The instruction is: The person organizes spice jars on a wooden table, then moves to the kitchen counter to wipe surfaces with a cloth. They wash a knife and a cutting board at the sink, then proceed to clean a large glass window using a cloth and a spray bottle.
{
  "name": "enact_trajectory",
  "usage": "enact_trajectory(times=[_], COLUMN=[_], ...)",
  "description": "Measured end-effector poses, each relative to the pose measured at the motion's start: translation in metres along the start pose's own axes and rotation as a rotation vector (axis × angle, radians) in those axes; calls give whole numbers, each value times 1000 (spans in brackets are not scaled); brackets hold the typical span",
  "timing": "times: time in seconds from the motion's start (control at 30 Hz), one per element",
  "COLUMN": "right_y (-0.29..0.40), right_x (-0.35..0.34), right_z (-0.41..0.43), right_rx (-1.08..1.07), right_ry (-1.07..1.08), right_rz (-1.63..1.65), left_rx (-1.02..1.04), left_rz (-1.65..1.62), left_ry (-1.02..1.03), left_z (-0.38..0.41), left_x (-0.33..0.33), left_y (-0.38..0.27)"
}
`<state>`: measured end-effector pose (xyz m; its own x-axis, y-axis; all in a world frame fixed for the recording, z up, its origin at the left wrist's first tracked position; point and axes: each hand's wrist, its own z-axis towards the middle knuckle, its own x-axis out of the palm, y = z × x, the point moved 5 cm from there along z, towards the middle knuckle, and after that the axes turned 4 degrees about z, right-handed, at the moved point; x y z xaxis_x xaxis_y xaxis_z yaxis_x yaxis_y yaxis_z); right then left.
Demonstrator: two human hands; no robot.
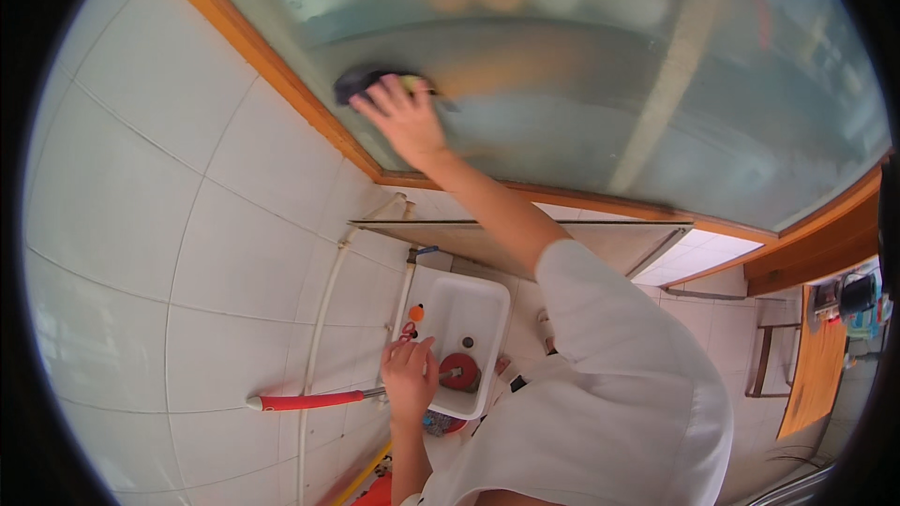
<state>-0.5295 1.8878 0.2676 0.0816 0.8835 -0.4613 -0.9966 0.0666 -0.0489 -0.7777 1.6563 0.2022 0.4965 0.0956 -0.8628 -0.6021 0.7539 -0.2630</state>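
My right hand [404,116] is stretched out to the frosted glass pane [534,119]. Its spread fingers press a dark cloth [358,82] against the lower left of the glass; something yellowish shows between them. Lower down, my left hand [410,376] is over the left rim of a white sink [492,337], fingers bent. A tool with a red handle [309,402] and a metal rod passes behind that hand, and whether the hand grips it cannot be seen. Inside the sink is a round red object [460,371] at the rod's far end.
A wooden frame [281,77] borders the glass. White tiled wall [133,225] and a pale pipe [320,316] stand at left. An orange round item [416,313] and a red item [408,330] lie by the sink. A panel [506,242] is under the frame. A wooden table [812,372] is at right.
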Motion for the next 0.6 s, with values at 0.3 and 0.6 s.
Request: enact_trajectory(times=[0.3, 0.6], right_y=[-91, -453], right_x=[-79, -363], right_z=[-86, -353], right_rx=[66, 1145], right_ry=[119, -1079], right_rz=[15, -33], left_rx=[-158, -473], left_rz=[-10, 34], left_ry=[-80, -130], left_z=[-14, -60], left_x=[-15, -31], left_y=[36, 115])
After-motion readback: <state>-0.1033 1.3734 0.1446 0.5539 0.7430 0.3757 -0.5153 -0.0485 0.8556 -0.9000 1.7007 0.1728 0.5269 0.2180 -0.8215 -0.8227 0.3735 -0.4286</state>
